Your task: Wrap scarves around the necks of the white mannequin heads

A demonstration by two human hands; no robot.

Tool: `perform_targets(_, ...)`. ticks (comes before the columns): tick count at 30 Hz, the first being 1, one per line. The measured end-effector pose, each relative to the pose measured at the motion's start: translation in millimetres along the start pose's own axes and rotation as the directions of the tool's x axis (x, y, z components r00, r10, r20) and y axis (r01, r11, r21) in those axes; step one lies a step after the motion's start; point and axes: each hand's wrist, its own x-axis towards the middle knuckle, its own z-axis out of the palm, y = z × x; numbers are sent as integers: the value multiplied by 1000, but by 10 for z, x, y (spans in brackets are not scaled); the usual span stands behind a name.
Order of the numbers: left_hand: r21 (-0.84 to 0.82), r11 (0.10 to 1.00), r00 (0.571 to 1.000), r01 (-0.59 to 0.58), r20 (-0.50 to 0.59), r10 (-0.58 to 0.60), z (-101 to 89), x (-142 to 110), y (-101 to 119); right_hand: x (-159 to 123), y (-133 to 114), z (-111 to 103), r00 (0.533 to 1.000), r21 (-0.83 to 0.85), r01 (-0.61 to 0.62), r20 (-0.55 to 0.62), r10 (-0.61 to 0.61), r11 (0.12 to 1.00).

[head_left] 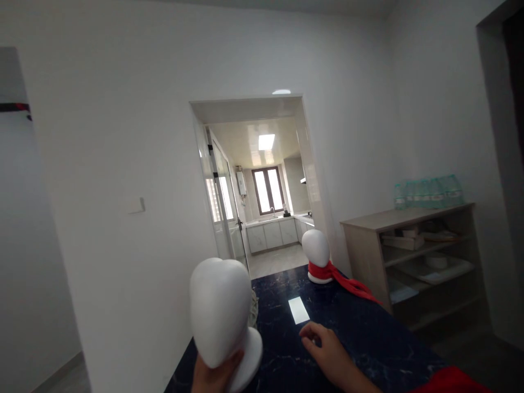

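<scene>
Fingers (235, 361) of left hand (215, 376) gripping white mannequin head (221, 308)

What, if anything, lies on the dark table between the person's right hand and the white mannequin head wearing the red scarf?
Nothing visible. Between the right hand and the scarfed mannequin head the dark table shows only a bright patch, apparently reflected ceiling light. The red scarf trails off to the right, beside that line.
</scene>
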Motion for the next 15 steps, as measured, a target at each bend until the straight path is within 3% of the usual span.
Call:
perform_targets(3, -112, 993, 999, -33, 34, 37, 605, -197, 441, -31, -5, -22, 999, 44, 29, 40, -31, 999)
perform_targets(6, -298, 951, 997, -76, -20, 74, 1025, -377, 794, -15, 57, -71, 995, 41, 54, 82, -57, 998)
perform_targets(10, -382, 920, 996, -85, -59, 67, 1249, -535, 983, 23, 160, -109, 993, 10, 71, 89, -71, 997)
perform_targets(15, -348, 935, 997, -70, -57, 53, 1330, -610, 916, 33, 243, -84, 993, -25, 44, 113, -41, 999)
